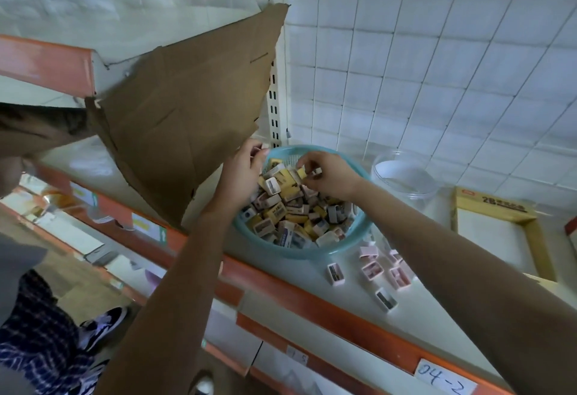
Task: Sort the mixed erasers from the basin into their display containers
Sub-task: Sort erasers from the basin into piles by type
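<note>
A teal basin [299,252] on the shelf holds several mixed erasers [290,207], yellow, pink and white. My left hand [242,173] hovers over the basin's left rim and pinches a small pale eraser at its fingertips. My right hand [327,176] is over the far side of the pile and pinches a yellow eraser [301,172]. Several pink and white erasers [371,269] lie loose on the shelf to the right of the basin. A clear round container [406,179] stands behind and to the right of the basin.
A torn cardboard sheet [187,107] hangs over the shelf at the left. A yellow-framed box [499,229] sits at the right. The shelf edge [312,297] is orange with a label reading 04-2 [445,377]. Another person's legs and shoes [62,332] are at the lower left.
</note>
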The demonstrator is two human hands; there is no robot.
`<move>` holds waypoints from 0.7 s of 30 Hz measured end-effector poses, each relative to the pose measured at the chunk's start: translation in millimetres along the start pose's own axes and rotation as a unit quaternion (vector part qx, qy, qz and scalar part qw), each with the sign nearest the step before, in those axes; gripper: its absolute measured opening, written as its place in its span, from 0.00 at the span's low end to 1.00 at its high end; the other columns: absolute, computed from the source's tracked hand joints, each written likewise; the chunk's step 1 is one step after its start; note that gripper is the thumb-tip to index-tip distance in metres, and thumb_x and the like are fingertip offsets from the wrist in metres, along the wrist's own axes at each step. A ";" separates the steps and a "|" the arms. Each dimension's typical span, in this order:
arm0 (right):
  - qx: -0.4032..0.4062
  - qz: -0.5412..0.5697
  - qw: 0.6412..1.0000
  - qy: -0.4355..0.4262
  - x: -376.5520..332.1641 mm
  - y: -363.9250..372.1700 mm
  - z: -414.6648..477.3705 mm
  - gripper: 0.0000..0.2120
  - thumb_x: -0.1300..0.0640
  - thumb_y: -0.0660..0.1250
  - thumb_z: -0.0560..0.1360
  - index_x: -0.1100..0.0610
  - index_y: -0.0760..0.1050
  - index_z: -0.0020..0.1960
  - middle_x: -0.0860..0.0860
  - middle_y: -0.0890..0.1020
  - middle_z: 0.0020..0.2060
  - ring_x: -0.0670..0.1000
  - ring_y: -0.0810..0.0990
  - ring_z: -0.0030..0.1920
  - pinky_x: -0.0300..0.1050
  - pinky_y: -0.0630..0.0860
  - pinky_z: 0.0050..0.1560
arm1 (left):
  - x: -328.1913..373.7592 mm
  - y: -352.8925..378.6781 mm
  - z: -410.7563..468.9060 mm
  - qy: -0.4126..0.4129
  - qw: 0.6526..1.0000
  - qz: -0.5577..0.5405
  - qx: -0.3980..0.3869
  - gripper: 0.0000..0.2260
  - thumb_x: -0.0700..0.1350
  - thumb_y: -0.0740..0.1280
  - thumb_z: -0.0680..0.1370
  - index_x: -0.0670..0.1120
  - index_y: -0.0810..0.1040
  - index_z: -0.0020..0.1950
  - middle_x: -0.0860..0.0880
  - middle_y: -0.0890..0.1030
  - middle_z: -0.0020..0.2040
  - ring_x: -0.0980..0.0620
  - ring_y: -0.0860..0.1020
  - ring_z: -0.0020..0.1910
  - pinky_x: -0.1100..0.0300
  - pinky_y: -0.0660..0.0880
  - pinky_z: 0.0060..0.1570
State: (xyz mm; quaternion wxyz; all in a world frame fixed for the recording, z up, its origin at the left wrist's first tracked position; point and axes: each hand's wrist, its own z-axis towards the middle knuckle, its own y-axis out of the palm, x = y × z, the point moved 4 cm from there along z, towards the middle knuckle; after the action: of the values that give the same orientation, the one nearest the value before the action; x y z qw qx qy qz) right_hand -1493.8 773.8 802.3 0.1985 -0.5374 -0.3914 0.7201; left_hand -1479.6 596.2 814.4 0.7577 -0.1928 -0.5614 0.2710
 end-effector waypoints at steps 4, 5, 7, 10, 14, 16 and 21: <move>0.048 0.044 0.998 -0.015 3.1 -19.2 -23.8 0.09 0.64 0.70 0.72 0.58 0.78 0.51 0.49 0.78 0.40 0.48 0.78 0.44 0.24 0.69 0.44 | 11.0 6.6 -1.5 0.016 0.999 -0.032 -0.025 0.11 0.44 0.63 0.80 0.44 0.75 0.61 0.51 0.78 0.53 0.55 0.76 0.50 0.62 0.72 0.48; 0.056 0.063 0.996 -0.017 3.6 -25.2 -29.4 0.08 0.63 0.70 0.72 0.57 0.78 0.50 0.48 0.79 0.40 0.46 0.78 0.44 0.23 0.68 0.45 | 15.4 10.3 -2.2 0.019 0.999 -0.031 -0.034 0.11 0.44 0.65 0.79 0.45 0.76 0.61 0.52 0.79 0.52 0.56 0.77 0.49 0.63 0.72 0.47; 0.066 0.124 0.990 -0.011 6.8 -37.4 -40.7 0.07 0.60 0.71 0.73 0.56 0.77 0.50 0.48 0.81 0.41 0.45 0.80 0.45 0.30 0.73 0.50 | 26.5 19.0 -4.0 0.033 0.998 -0.025 -0.045 0.12 0.44 0.67 0.77 0.45 0.77 0.61 0.52 0.80 0.52 0.56 0.77 0.49 0.63 0.72 0.49; 0.108 0.286 0.952 0.028 16.3 -60.4 -63.9 0.04 0.62 0.67 0.75 0.56 0.73 0.48 0.52 0.82 0.44 0.48 0.81 0.46 0.42 0.78 0.53 | 51.3 35.0 -6.5 0.062 0.996 -0.037 -0.049 0.12 0.43 0.70 0.76 0.44 0.79 0.59 0.51 0.81 0.52 0.56 0.78 0.50 0.65 0.71 0.52; 0.189 0.383 0.901 0.072 35.7 -101.3 -110.7 0.05 0.64 0.61 0.78 0.56 0.67 0.46 0.57 0.82 0.48 0.53 0.82 0.46 0.46 0.80 0.49 | 95.7 67.8 -10.9 0.113 0.989 -0.056 -0.080 0.12 0.40 0.72 0.74 0.43 0.80 0.57 0.55 0.79 0.47 0.58 0.76 0.47 0.77 0.68 0.45; 0.223 0.376 0.895 0.090 50.0 -122.0 -137.9 0.05 0.64 0.61 0.77 0.56 0.68 0.46 0.58 0.82 0.45 0.55 0.82 0.48 0.49 0.80 0.50 | 120.6 89.8 -16.6 0.143 0.982 -0.063 -0.108 0.12 0.38 0.72 0.73 0.43 0.80 0.56 0.55 0.79 0.47 0.60 0.76 0.47 0.81 0.67 0.44; 0.281 0.289 0.905 0.134 84.0 -162.8 -213.8 0.04 0.63 0.65 0.76 0.55 0.74 0.46 0.52 0.78 0.38 0.53 0.81 0.41 0.47 0.80 0.47 | 184.5 150.9 -39.3 0.215 0.957 -0.095 -0.171 0.12 0.36 0.73 0.71 0.42 0.81 0.54 0.54 0.80 0.46 0.58 0.78 0.45 0.76 0.71 0.45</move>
State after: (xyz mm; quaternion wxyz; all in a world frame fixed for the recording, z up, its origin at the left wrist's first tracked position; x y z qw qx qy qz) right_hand -1345.9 1008.2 852.1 0.1753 -0.6403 0.0300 0.7473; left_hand -1430.2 829.9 850.5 0.8385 -0.3189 -0.4390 0.0506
